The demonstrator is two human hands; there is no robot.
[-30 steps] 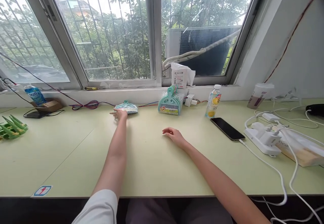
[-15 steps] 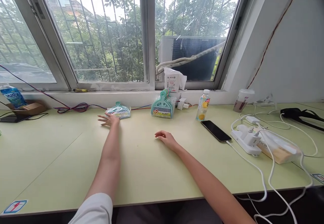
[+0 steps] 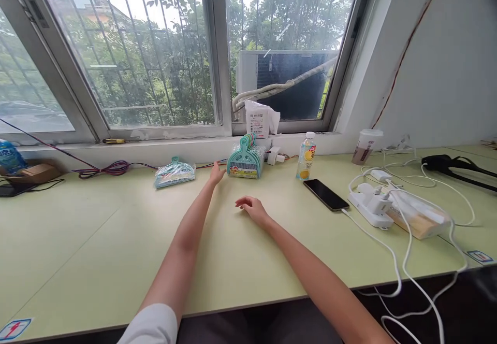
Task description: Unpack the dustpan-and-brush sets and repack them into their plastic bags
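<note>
My left hand (image 3: pixel 217 173) is stretched far forward, its fingers extended and apart, just left of a row of teal dustpan and brush sets (image 3: pixel 244 163). It is close to the edge of the front set; whether it touches, I cannot tell. These sets stand upright one behind another, partly in clear wrap. Another wrapped dustpan and brush set (image 3: pixel 175 173) lies farther left on the table. My right hand (image 3: pixel 253 209) hovers over or rests on the table in front of the row, fingers loosely bent and apart, holding nothing.
On the pale green table (image 3: pixel 128 261) stand a drink bottle (image 3: pixel 306 157) and a lidded cup (image 3: pixel 365 148). A phone (image 3: pixel 326 195) is cabled to a white power strip (image 3: pixel 370 210) beside a tissue pack (image 3: pixel 421 214). A cutter (image 3: pixel 114 141) lies on the windowsill.
My left hand has moved right, from the single wrapped dustpan set to beside the standing row. My right hand has hardly moved. The view has shifted slightly.
</note>
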